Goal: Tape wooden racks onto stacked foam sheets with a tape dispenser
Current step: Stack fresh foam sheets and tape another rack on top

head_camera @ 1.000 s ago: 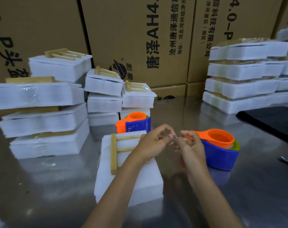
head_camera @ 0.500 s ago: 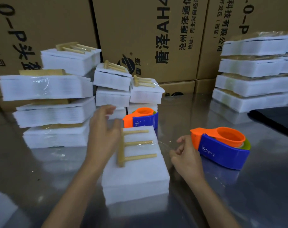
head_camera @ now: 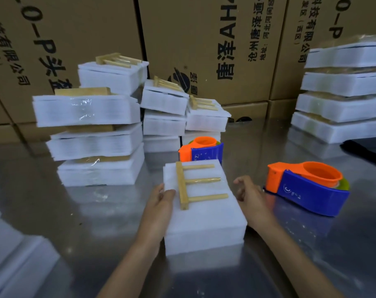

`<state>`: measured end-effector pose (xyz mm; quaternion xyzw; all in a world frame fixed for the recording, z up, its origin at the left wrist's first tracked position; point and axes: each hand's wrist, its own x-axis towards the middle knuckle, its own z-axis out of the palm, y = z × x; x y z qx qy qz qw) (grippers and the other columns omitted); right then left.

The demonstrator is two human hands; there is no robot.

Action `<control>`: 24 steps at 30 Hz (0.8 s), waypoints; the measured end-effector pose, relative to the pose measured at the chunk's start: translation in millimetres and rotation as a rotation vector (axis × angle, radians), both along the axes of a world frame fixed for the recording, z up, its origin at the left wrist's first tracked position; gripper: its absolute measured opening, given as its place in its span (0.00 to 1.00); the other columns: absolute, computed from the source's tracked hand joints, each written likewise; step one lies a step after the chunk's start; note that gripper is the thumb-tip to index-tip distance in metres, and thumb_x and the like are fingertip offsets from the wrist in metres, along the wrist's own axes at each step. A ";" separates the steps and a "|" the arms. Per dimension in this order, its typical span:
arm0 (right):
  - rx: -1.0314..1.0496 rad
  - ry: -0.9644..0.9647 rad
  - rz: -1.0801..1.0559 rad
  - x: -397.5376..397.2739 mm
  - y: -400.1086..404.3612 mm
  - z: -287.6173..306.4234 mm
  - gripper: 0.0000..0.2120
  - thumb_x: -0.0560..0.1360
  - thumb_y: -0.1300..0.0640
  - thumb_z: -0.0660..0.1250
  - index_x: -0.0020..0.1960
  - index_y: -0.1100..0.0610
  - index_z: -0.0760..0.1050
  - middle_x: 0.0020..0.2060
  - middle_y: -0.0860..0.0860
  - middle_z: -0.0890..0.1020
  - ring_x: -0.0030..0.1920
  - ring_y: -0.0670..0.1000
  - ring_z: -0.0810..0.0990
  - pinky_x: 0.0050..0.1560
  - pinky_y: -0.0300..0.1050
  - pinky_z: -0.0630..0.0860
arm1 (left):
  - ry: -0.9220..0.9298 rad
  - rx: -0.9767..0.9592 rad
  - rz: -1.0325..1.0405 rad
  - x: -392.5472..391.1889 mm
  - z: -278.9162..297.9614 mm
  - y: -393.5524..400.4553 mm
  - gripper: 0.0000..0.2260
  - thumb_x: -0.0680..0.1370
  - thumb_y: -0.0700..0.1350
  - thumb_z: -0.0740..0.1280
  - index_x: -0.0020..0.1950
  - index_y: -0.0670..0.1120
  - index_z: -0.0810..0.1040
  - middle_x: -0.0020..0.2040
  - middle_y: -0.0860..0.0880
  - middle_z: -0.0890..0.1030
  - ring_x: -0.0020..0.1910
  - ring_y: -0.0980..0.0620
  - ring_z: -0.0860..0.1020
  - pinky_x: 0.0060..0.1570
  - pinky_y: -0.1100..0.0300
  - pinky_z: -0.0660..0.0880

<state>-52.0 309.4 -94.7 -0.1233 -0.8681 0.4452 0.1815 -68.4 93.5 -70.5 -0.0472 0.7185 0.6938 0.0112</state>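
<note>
Currently on the bench: one foam stack (head_camera: 204, 216), white, square, near the front edge, with a wooden rack (head_camera: 195, 186) lying flat on its top toward the far left corner, spine to the left, three pegs pointing right. A glossy strip shows over the middle peg, probably tape; the other pegs look bare.

Left hand (head_camera: 159, 203): thumb on the top sheet, just beside the rack's spine; the other fingers go down the stack's left side, out of sight. It appears to grip the edge.

Right hand (head_camera: 251, 196): at the stack's right side, fingers loosely curled, holding nothing; contact with the foam cannot be told.

Tape dispenser (head_camera: 307, 188): blue body, orange hub, on the table right of the right hand, untouched. A second dispenser (head_camera: 201, 151) sits just behind the stack.

Risks, as judged: the rack may slide or skew if the stack is turned or lifted while only one peg is held down. Loose sheets may fan apart under a one-sided grip. The stack could knock the dispenser behind it.

Surface: metal table (head_camera: 92, 220), shiny, reflecting the piles.

Surroundings: finished bundles (head_camera: 92, 134) stacked at left and centre, wider foam packs (head_camera: 341, 93) at right, printed cardboard boxes (head_camera: 204, 39) along the back, a dark cloth (head_camera: 369, 149) at the right edge.
</note>
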 end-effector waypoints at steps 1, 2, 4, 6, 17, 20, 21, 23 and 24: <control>0.040 -0.003 -0.018 -0.4 0.8 -1.4 0.15 0.69 0.60 0.73 0.51 0.52 0.72 0.38 0.49 0.73 0.44 0.53 0.73 0.46 0.51 0.75 | -0.008 -0.006 -0.016 1.7 0.0 2.0 0.06 0.81 0.49 0.62 0.47 0.60 0.76 0.42 0.60 0.82 0.41 0.61 0.81 0.35 0.63 0.73; 0.096 0.015 -0.053 1.6 0.4 -0.8 0.14 0.69 0.59 0.73 0.51 0.52 0.73 0.41 0.49 0.74 0.47 0.53 0.74 0.49 0.53 0.75 | -0.021 -0.010 -0.027 3.0 0.8 3.0 0.06 0.81 0.50 0.61 0.48 0.61 0.75 0.44 0.61 0.82 0.42 0.60 0.81 0.35 0.64 0.73; 0.165 0.149 -0.144 9.0 -0.7 0.6 0.08 0.71 0.58 0.72 0.49 0.51 0.77 0.45 0.46 0.77 0.50 0.51 0.76 0.50 0.49 0.75 | -0.046 0.008 -0.036 3.5 2.7 2.2 0.05 0.81 0.51 0.61 0.50 0.61 0.74 0.47 0.59 0.81 0.45 0.57 0.81 0.36 0.62 0.74; -0.078 0.236 -0.191 17.1 -2.8 5.6 0.04 0.77 0.55 0.67 0.46 0.48 0.80 0.44 0.42 0.82 0.51 0.48 0.81 0.49 0.39 0.75 | -0.050 0.006 -0.053 3.1 2.6 1.4 0.05 0.81 0.52 0.61 0.54 0.61 0.74 0.51 0.56 0.81 0.49 0.54 0.81 0.41 0.59 0.76; -0.810 0.063 0.291 19.6 -41.6 42.6 0.21 0.79 0.69 0.57 0.68 0.51 0.68 0.55 0.43 0.79 0.46 0.38 0.79 0.42 0.33 0.75 | 0.154 0.240 -0.034 10.7 15.5 -0.5 0.17 0.79 0.45 0.66 0.65 0.62 0.74 0.60 0.61 0.81 0.58 0.57 0.81 0.58 0.53 0.77; -0.901 0.157 0.306 28.8 -39.0 44.0 0.23 0.77 0.68 0.60 0.66 0.47 0.69 0.54 0.47 0.81 0.46 0.42 0.84 0.43 0.38 0.79 | 0.293 0.279 -0.107 14.8 26.8 -2.5 0.20 0.78 0.41 0.68 0.67 0.59 0.74 0.63 0.61 0.80 0.61 0.56 0.79 0.58 0.51 0.77; -0.936 0.183 0.341 34.6 -37.8 43.5 0.23 0.76 0.64 0.62 0.66 0.45 0.70 0.55 0.48 0.82 0.50 0.46 0.84 0.47 0.44 0.80 | 0.325 0.285 -0.125 15.9 30.0 -3.3 0.21 0.77 0.41 0.70 0.67 0.58 0.74 0.63 0.60 0.80 0.61 0.56 0.80 0.56 0.52 0.79; -1.001 0.192 0.417 44.1 -34.8 41.9 0.24 0.72 0.59 0.67 0.65 0.40 0.72 0.57 0.49 0.83 0.55 0.54 0.83 0.52 0.55 0.80 | 0.339 0.324 -0.141 17.6 34.9 -7.7 0.25 0.71 0.42 0.75 0.65 0.58 0.75 0.63 0.59 0.79 0.59 0.54 0.81 0.48 0.55 0.82; -1.023 0.181 0.447 45.9 -34.1 40.3 0.25 0.71 0.59 0.69 0.64 0.39 0.72 0.58 0.50 0.82 0.56 0.56 0.82 0.54 0.58 0.79 | 0.309 0.355 -0.138 17.8 36.7 -11.0 0.30 0.67 0.42 0.78 0.65 0.60 0.75 0.64 0.58 0.79 0.58 0.53 0.82 0.47 0.55 0.82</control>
